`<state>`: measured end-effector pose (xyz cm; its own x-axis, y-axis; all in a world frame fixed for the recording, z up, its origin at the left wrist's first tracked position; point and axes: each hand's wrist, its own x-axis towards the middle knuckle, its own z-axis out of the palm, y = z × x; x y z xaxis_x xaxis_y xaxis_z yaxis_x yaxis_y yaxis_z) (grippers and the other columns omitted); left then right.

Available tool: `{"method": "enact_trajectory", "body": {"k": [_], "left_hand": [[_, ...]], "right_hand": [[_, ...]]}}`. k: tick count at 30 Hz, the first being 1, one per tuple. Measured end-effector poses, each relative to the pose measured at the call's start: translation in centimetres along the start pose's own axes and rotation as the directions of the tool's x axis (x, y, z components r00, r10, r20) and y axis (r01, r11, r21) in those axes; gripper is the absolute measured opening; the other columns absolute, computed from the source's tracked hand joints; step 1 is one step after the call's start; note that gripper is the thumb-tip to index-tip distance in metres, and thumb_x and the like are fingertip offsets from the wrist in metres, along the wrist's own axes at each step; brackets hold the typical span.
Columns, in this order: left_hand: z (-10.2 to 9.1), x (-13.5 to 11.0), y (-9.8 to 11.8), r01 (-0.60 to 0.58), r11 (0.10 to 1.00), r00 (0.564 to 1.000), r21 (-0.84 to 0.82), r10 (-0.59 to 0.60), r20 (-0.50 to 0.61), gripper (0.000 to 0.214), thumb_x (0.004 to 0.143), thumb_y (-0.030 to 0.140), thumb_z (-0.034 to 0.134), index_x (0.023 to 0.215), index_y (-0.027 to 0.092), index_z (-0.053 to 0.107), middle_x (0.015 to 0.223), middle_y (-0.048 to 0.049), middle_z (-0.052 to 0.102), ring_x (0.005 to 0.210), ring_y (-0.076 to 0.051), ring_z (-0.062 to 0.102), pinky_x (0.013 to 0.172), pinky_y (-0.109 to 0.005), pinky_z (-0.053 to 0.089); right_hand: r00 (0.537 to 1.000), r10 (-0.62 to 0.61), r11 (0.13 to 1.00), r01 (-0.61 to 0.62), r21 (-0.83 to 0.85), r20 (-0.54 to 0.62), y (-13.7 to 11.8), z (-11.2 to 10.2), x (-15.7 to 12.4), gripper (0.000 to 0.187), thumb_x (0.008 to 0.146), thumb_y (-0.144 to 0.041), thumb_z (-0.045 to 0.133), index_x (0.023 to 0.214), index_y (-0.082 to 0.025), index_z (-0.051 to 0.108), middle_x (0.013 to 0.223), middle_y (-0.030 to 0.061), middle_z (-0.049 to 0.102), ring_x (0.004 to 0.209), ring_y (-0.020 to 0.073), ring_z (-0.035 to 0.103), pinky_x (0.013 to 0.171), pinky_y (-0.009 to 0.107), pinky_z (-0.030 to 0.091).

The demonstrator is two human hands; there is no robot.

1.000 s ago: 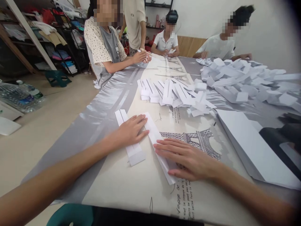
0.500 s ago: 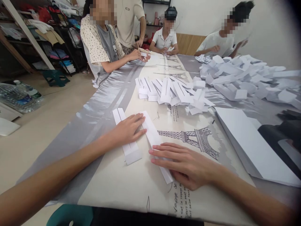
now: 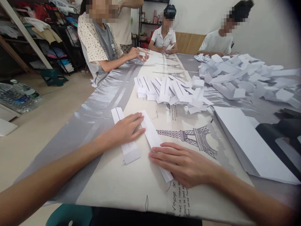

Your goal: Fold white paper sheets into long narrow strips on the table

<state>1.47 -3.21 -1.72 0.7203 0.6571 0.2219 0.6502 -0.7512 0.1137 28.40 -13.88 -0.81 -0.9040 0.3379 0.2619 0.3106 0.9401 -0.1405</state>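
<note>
A narrow folded white paper strip (image 3: 151,133) lies aslant on the printed tablecloth in front of me. The fingers of my left hand (image 3: 128,128) rest flat on its far end, stretched out. Lower down, my right hand (image 3: 181,161) lies across the near part of the same strip with its fingers extended and open. Partly under my left hand is a second folded paper piece (image 3: 132,154) with a lengthwise seam; my palm and wrist hide its middle.
Beyond my hands lies a heap of folded paper pieces (image 3: 164,89). A larger paper pile (image 3: 235,73) spreads at the right, behind a stack of flat white sheets (image 3: 249,141). A co-worker (image 3: 98,47) handles paper at the left edge; others are farther back.
My hands stay almost in place on the strip. The standing person at the back has raised an arm from the table, and the person at the right has lowered their hands.
</note>
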Motion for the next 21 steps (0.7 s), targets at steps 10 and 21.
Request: {"method": "enact_trajectory", "body": {"k": [10, 21], "left_hand": [[-0.1, 0.1, 0.6, 0.041, 0.999, 0.999, 0.012, -0.042, 0.029, 0.061, 0.103, 0.053, 0.033, 0.141, 0.008, 0.050, 0.153, -0.0191, 0.045, 0.144, -0.030, 0.041, 0.119, -0.043, 0.035], [0.0, 0.3, 1.0, 0.058, 0.998, 0.997, -0.002, -0.058, 0.043, 0.086, 0.094, 0.075, 0.037, 0.145, 0.007, 0.045, 0.153, -0.0226, 0.043, 0.144, -0.035, 0.039, 0.118, -0.045, 0.033]], "right_hand": [[1.000, -0.004, 1.000, 0.004, -0.012, -0.017, -0.5, 0.2, 0.1, 0.048, 0.090, -0.003, 0.045, 0.137, -0.002, 0.055, 0.139, 0.0154, 0.063, 0.140, 0.0238, 0.048, 0.117, 0.048, 0.042], [0.971, 0.056, 0.984, -0.014, 0.179, -0.234, 0.1, -0.2, -0.5, 0.060, 0.079, 0.001, 0.044, 0.136, -0.011, 0.056, 0.134, 0.0147, 0.066, 0.130, 0.0214, 0.058, 0.110, 0.047, 0.050]]}}
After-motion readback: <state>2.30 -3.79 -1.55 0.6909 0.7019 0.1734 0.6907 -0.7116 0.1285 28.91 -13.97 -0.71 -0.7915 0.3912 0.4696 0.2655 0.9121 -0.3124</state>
